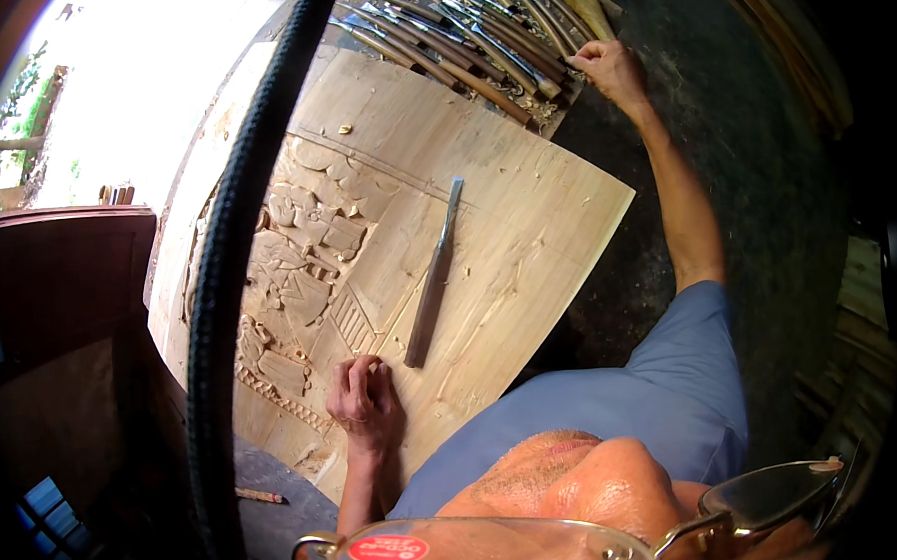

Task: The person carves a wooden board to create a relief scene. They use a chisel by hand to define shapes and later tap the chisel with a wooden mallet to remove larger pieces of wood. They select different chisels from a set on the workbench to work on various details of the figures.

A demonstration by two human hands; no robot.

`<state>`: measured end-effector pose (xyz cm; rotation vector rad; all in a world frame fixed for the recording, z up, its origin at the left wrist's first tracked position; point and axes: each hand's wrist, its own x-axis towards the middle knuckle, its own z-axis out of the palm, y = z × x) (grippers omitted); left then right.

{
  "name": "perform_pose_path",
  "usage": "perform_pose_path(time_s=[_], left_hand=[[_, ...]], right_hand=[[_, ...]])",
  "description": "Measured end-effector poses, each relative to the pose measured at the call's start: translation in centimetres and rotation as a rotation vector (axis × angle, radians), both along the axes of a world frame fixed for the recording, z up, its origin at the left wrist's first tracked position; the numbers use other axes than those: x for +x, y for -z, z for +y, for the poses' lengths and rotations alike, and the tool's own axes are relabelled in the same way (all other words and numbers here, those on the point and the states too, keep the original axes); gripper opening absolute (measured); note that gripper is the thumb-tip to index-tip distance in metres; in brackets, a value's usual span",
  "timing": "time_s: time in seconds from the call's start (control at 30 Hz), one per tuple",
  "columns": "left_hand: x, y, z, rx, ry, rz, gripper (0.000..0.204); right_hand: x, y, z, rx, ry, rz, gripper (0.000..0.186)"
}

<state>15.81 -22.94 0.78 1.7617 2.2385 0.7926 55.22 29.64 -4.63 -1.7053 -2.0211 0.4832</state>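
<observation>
- Black cable blocks my view of the carved panel's left part.
- Chisel row cut off at top edge.
- Right hand fingertips hidden among chisels; can't tell grip.

Hard daylight floods in from the upper left, washing that corner out to white — the wooden panel is evenly lit. The rim falls to black, straight edges bow, and the near cable and glasses are blurred.
</observation>
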Motion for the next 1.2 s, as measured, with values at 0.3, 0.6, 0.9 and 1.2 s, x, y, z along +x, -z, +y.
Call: perform_pose_path(time_s=[0.3,0.6,0.9,1.2], left_hand=[[0.1,0.1,-0.2,-0.014,-0.018,-0.011,0.028],[0.4,-0.4,0.1,0.008,-0.026,-0.008,0.030],[0.2,-0.1,0.0,0.019,-0.010,0.013,0.031],[-0.3,0.2,-0.1,0.057,0.006,0.014,0.031]], right_hand=[[-1.7,0.8,-1.8,0.117,0.058,-0.163,0.022],[-2.2,0.7,-1.6,0.248,0.174,-0.337,0.023],[-1.2,1.6,-0.1,0.239,0.168,-0.462,0.032],[-3.1,-1.1,1.8,0.313,0.144,-0.586,0.034]])
